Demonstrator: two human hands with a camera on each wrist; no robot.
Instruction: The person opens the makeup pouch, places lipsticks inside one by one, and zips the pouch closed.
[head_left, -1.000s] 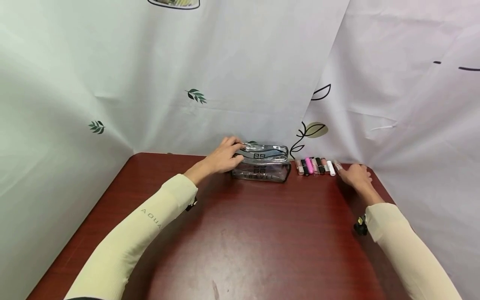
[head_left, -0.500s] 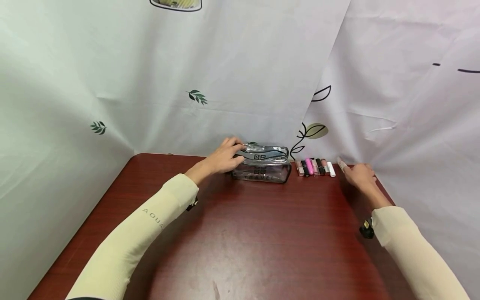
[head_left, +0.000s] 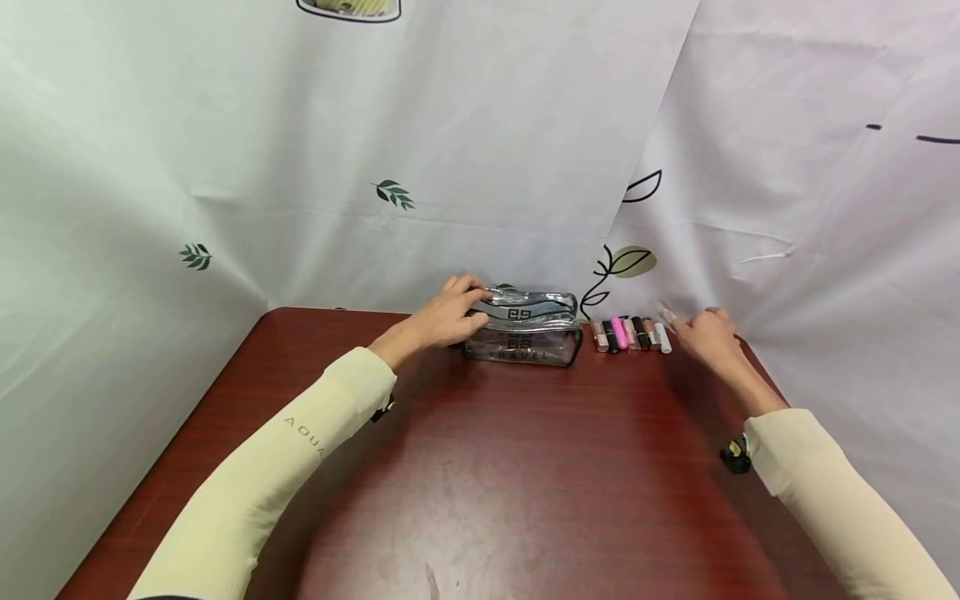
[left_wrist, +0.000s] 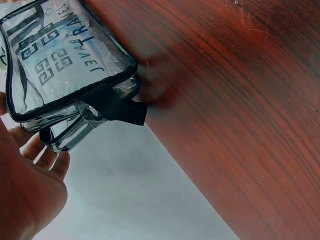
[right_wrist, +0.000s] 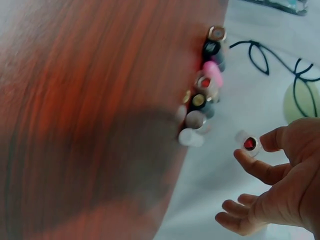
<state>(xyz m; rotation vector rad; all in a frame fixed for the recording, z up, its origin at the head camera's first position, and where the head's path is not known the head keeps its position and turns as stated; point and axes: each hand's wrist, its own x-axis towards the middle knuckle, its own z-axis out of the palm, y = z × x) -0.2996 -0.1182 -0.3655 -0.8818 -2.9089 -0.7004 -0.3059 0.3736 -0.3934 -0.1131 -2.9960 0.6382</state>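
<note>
At the back of the table, my left hand (head_left: 447,312) holds the upper left end of a clear zip pouch (head_left: 521,337) with black edging and "TRAVEL" lettering. The left wrist view shows fingers behind the pouch's end, beside a black strap tab (left_wrist: 125,111). My right hand (head_left: 708,340) pinches a small clear lipstick tube (right_wrist: 251,145) with a red spot at its end, between thumb and index finger; the other fingers are spread loosely. The tube is raised just right of a row of lipsticks, including a pink one (head_left: 618,332) and a white one (right_wrist: 191,137).
The dark red wooden table (head_left: 510,450) meets a white printed cloth (head_left: 517,150) behind the pouch and lipsticks. Cloth also hangs along both sides. The row of several lipsticks stands between the pouch and my right hand.
My right hand has lifted the lipstick tube from the right end of the row, moved it slightly right, then back left. The left hand and pouch stay in place.
</note>
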